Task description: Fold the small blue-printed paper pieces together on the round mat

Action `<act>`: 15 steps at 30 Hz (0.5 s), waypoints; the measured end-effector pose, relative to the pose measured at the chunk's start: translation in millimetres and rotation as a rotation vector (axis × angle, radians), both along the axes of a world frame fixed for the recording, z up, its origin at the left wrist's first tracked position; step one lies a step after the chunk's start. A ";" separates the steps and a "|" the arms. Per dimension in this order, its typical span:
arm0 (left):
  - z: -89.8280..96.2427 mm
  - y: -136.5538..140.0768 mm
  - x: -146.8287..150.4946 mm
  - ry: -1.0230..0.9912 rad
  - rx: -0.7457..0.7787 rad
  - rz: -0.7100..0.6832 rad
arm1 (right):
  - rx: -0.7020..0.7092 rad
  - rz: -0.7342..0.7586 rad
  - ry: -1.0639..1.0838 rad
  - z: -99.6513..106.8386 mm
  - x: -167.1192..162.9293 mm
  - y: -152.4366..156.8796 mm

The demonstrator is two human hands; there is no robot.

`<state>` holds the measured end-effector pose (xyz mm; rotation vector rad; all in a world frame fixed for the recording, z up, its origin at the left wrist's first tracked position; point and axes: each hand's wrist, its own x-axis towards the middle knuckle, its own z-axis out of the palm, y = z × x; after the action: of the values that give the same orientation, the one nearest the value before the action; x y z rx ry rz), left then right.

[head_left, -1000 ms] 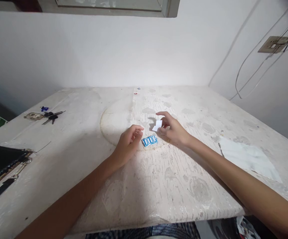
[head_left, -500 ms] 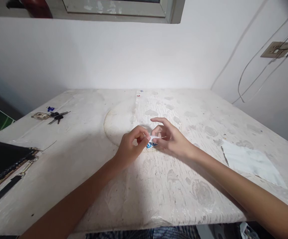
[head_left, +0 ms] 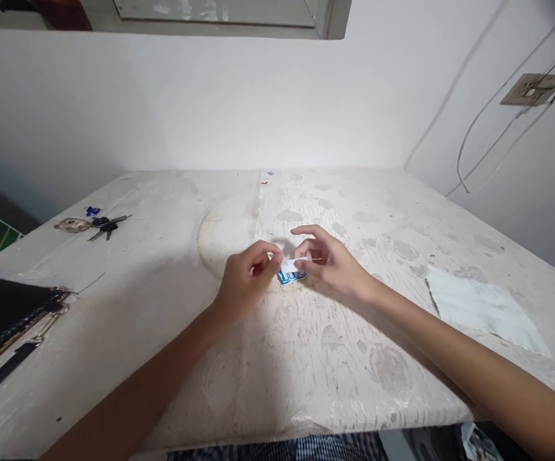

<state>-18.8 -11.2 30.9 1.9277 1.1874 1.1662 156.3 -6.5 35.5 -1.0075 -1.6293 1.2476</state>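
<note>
Between my hands, over the middle of the table, is a small white piece with blue printing (head_left: 292,276), which looks like paper or a sticker. My left hand (head_left: 248,275) pinches its left edge between thumb and forefinger. On the other side, the thumb and a bent finger of my right hand (head_left: 331,261) grip the right edge, while the right forefinger stays raised and stretched out. The white upper part shows between the fingertips and the blue-lined part lies below. Whether the piece touches the table I cannot tell.
Keys (head_left: 105,225) and a small blue thing (head_left: 93,210) lie at the left, behind a black zippered bag (head_left: 8,320). A white cloth or paper (head_left: 483,310) lies at the right. Tiny red (head_left: 264,183) and blue-marked scraps (head_left: 270,173) sit near the wall.
My left hand has shifted slightly left, away from the right hand, and more of the blue-printed piece now shows between them. The whole view has also shifted a little.
</note>
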 end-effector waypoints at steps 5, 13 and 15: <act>10.9 1.8 -3.4 -0.256 -0.100 0.016 | -0.178 -0.084 0.045 -6.5 1.9 9.8; 9.9 2.6 -1.8 -0.255 -0.155 0.000 | -0.157 0.004 -0.005 -19.7 1.5 9.8; 7.8 3.0 -1.3 -0.255 -0.163 -0.005 | -0.145 -0.002 -0.024 -19.9 1.9 10.2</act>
<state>-20.0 -8.2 38.7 1.6070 1.1031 1.2302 158.2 3.7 15.5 -1.1162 -1.5732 1.3732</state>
